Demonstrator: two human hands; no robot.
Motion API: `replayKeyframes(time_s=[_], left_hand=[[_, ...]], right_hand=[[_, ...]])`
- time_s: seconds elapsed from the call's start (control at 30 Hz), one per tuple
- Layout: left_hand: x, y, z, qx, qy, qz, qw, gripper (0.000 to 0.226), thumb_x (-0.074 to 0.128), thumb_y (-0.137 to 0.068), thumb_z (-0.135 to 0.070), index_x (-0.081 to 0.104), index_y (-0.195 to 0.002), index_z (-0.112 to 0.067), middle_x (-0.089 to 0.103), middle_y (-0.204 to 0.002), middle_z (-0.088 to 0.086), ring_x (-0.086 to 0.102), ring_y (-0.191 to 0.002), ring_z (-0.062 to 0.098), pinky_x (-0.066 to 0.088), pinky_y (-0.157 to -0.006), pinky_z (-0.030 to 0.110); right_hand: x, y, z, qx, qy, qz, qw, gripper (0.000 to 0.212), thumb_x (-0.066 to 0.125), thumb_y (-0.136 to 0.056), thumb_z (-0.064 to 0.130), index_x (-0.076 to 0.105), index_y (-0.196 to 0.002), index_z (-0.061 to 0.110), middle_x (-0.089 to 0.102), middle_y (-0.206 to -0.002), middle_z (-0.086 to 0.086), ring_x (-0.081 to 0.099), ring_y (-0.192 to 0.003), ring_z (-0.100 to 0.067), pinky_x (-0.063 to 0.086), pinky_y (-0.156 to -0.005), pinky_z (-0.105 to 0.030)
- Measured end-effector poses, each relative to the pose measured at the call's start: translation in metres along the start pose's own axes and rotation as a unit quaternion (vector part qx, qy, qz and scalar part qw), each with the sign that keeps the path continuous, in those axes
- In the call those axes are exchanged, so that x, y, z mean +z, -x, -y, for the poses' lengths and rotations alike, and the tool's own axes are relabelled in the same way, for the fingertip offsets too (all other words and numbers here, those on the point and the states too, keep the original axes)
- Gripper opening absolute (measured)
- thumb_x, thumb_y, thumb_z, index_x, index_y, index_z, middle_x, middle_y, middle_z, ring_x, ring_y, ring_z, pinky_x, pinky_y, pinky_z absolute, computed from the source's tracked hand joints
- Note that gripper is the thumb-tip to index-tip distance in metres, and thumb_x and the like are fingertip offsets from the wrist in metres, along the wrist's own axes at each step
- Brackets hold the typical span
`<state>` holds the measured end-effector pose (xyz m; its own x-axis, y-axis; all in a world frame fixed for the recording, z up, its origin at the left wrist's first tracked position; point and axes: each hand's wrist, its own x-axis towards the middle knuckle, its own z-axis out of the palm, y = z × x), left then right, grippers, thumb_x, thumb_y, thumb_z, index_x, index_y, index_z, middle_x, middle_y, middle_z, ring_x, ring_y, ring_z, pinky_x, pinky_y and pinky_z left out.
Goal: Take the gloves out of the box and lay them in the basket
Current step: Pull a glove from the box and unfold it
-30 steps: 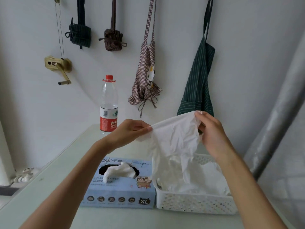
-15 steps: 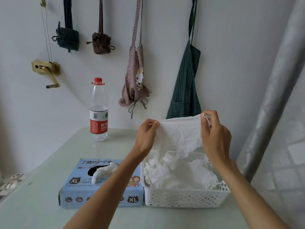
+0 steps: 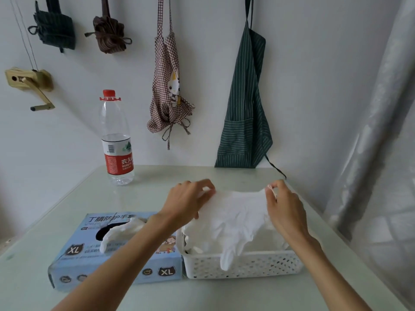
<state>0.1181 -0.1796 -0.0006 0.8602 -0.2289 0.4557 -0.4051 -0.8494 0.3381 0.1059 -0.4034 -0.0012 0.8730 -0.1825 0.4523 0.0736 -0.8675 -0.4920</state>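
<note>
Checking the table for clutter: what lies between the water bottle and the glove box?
Only bare table between water bottle and glove box, per head view.

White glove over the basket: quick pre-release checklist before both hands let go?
1. Thin white glove over the white perforated plastic basket: ok, spread across the pile inside.
2. Glove fully inside the rim: not ok, one finger hangs over the front wall.
3. Left hand grip on the cuff corner: ok, fingers pinch it.
4. Right hand grip on the other corner: ok, pinching.
5. Next glove ready in the light blue cardboard glove box: ok, one sticks out of the oval opening.
6. Clear plastic water bottle with red cap out of the way: ok, stands upright behind the box.
</note>
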Motion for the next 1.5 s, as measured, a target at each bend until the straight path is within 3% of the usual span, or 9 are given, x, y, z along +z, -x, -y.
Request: replayKeyframes(time_s=[0.13, 0.37, 0.53, 0.67, 0.77, 0.87, 0.93, 1.03, 1.5], left_hand=[[0.020, -0.015, 0.003, 0.035, -0.143, 0.058, 0.987, 0.040, 0.040, -0.094, -0.057, 0.059, -0.114, -0.029, 0.070, -0.088, -0.001, 0.063, -0.084, 0.021, 0.035, -0.065, 0.027], [0.023, -0.030, 0.005, 0.024, -0.158, -0.001, 0.987, 0.048, 0.048, -0.087, -0.061, 0.055, -0.120, -0.026, 0.068, -0.107, -0.005, 0.064, -0.095, 0.018, 0.039, -0.067, 0.027], [0.013, -0.018, -0.005, 0.000, -0.072, -0.118, 0.990, 0.023, 0.048, -0.097, -0.038, 0.064, -0.109, -0.027, 0.067, -0.109, -0.010, 0.061, -0.095, 0.012, 0.041, -0.071, 0.024], [0.007, 0.004, -0.020, -0.011, -0.001, 0.086, 0.996, 0.055, 0.028, -0.093, -0.061, 0.052, -0.132, -0.029, 0.050, -0.140, -0.007, 0.049, -0.125, 0.015, 0.041, -0.101, 0.034], [0.009, 0.012, -0.025, -0.002, -0.053, 0.263, 0.963, 0.094, 0.011, -0.075, -0.079, 0.010, -0.152, -0.026, 0.002, -0.160, -0.003, 0.000, -0.147, 0.014, 0.004, -0.120, 0.043], [0.016, 0.011, -0.025, -0.024, -0.097, 0.332, 0.938, 0.105, 0.015, -0.072, -0.086, -0.010, -0.151, -0.022, -0.018, -0.158, -0.002, -0.018, -0.144, 0.012, -0.009, -0.118, 0.042], [0.017, 0.012, -0.025, -0.036, -0.118, 0.356, 0.926, 0.116, 0.016, -0.065, -0.091, -0.014, -0.150, -0.018, -0.020, -0.157, -0.001, -0.020, -0.144, 0.013, -0.009, -0.118, 0.043], [0.020, 0.011, -0.022, -0.050, -0.134, 0.376, 0.915, 0.133, 0.016, -0.050, -0.097, -0.016, -0.149, -0.015, -0.021, -0.157, 0.001, -0.020, -0.144, 0.014, -0.008, -0.119, 0.043], [0.032, 0.010, -0.021, -0.002, -0.238, 0.405, 0.883, 0.106, 0.038, -0.082, -0.076, -0.016, -0.150, -0.014, -0.017, -0.158, 0.002, -0.012, -0.146, 0.014, -0.008, -0.118, 0.037]], right_hand=[[0.011, -0.005, -0.020, -0.014, 0.132, 0.065, 0.989, 0.024, 0.034, -0.103, 0.027, 0.047, -0.116, 0.011, 0.066, -0.104, -0.008, 0.061, -0.094, -0.027, 0.036, -0.064, -0.030], [0.020, -0.016, -0.025, -0.114, 0.316, 0.057, 0.940, 0.027, 0.037, -0.103, 0.027, 0.040, -0.122, 0.009, 0.069, -0.096, -0.003, 0.066, -0.079, -0.020, 0.018, -0.042, -0.023], [0.021, -0.022, -0.026, -0.113, 0.265, 0.088, 0.954, 0.043, 0.037, -0.099, 0.049, 0.040, -0.123, 0.014, 0.068, -0.102, -0.004, 0.066, -0.089, -0.022, 0.041, -0.062, -0.029], [0.005, -0.029, -0.034, 0.010, 0.065, 0.187, 0.980, 0.053, 0.057, -0.088, 0.052, 0.044, -0.128, 0.020, 0.063, -0.113, -0.002, 0.060, -0.102, -0.022, 0.045, -0.076, -0.032], [0.001, -0.018, -0.026, -0.067, -0.014, 0.031, 0.997, 0.028, 0.059, -0.093, 0.022, 0.055, -0.120, 0.017, 0.064, -0.109, 0.000, 0.058, -0.093, -0.015, 0.047, -0.076, -0.028], [0.008, -0.003, -0.010, -0.132, -0.058, 0.142, 0.979, 0.027, 0.045, -0.100, 0.024, 0.056, -0.124, 0.020, 0.057, -0.125, 0.007, 0.055, -0.112, -0.011, 0.046, -0.095, -0.030], [0.013, 0.003, -0.011, -0.127, 0.054, 0.341, 0.930, 0.050, 0.030, -0.102, 0.041, 0.030, -0.148, 0.020, 0.029, -0.152, 0.007, 0.024, -0.143, -0.016, 0.021, -0.115, -0.036], [0.011, 0.003, -0.024, -0.077, 0.175, 0.466, 0.864, 0.072, 0.014, -0.093, 0.065, -0.009, -0.151, 0.030, -0.017, -0.158, 0.008, -0.017, -0.145, -0.011, -0.008, -0.117, -0.036], [0.006, 0.003, -0.025, -0.036, 0.229, 0.512, 0.827, 0.099, 0.022, -0.080, 0.082, -0.016, -0.150, 0.025, -0.023, -0.157, 0.009, -0.017, -0.145, -0.009, -0.008, -0.117, -0.037]])
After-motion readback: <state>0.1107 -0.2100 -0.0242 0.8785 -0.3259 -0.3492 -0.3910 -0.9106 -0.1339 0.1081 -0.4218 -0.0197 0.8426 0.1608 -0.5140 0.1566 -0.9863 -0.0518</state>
